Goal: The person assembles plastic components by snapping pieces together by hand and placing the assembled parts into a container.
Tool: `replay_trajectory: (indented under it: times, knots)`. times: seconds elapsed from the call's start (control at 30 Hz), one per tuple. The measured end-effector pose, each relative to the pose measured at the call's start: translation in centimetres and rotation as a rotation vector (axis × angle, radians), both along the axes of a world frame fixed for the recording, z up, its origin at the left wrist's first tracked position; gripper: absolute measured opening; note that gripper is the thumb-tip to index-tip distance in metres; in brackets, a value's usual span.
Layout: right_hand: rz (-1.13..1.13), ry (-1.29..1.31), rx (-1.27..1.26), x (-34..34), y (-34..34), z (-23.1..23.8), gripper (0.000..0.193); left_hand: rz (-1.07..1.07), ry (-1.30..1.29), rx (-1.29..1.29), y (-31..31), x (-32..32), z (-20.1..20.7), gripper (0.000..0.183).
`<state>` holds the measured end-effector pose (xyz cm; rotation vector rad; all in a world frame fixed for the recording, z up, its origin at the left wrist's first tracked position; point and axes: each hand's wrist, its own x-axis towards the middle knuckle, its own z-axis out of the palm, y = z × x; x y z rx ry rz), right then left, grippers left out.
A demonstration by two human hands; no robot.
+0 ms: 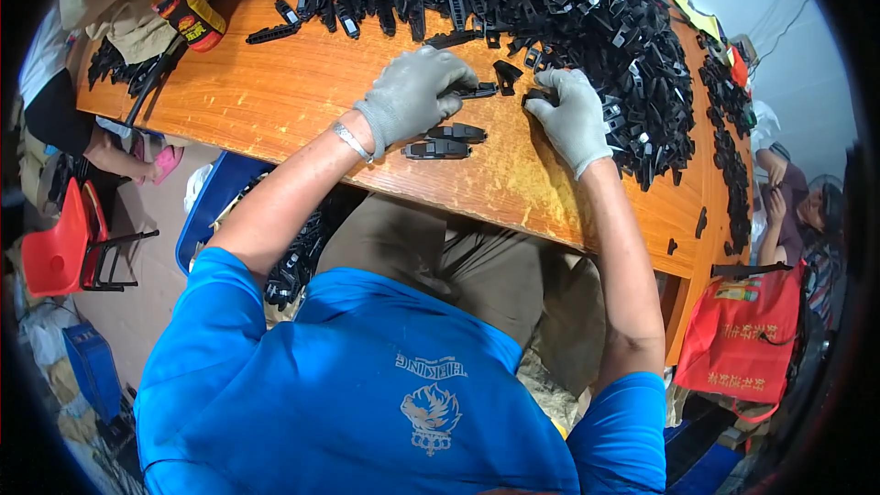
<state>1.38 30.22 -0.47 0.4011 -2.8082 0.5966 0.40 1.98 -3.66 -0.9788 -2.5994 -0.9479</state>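
Note:
Both my hands wear grey gloves and work over the wooden table. My left hand (422, 92) is closed on a long black plastic part (478, 91) that sticks out past the fingertips to the right. My right hand (573, 115) pinches a small black plastic piece (532, 97), mostly hidden by the fingers. Between the hands, a loose black piece (506, 74) lies on the table. Two longer black parts (438, 149) lie side by side just below my left hand, near the front edge.
A big heap of black plastic parts (632, 64) covers the table's far side and right. At the far left stands a jar (191, 11) with a red and yellow label. A blue bin (206, 206) sits below the table's edge, and a red bag (742, 339) hangs at right. Other people sit nearby.

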Motion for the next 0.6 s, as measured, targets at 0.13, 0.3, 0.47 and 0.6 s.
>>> replay_trajectory:
  times: [0.13,0.3,0.47,0.6]
  knots:
    - [-0.066,0.051,0.022,1.0,-0.5,0.5,0.036,0.003,0.019,-0.004,0.0,0.2,-0.1,0.031]
    - [0.035,0.076,-0.047,3.4,-2.0,-0.6,0.033,0.012,0.029,0.020,-0.1,0.2,-0.5,0.028]
    - [-0.097,-0.158,-0.042,5.2,-2.5,-0.8,0.035,-0.007,0.060,0.014,0.0,0.0,-1.0,0.027]
    - [-0.149,-0.153,-0.021,5.7,-2.8,-0.6,0.038,-0.003,0.032,0.022,-0.2,0.0,-1.0,0.027]
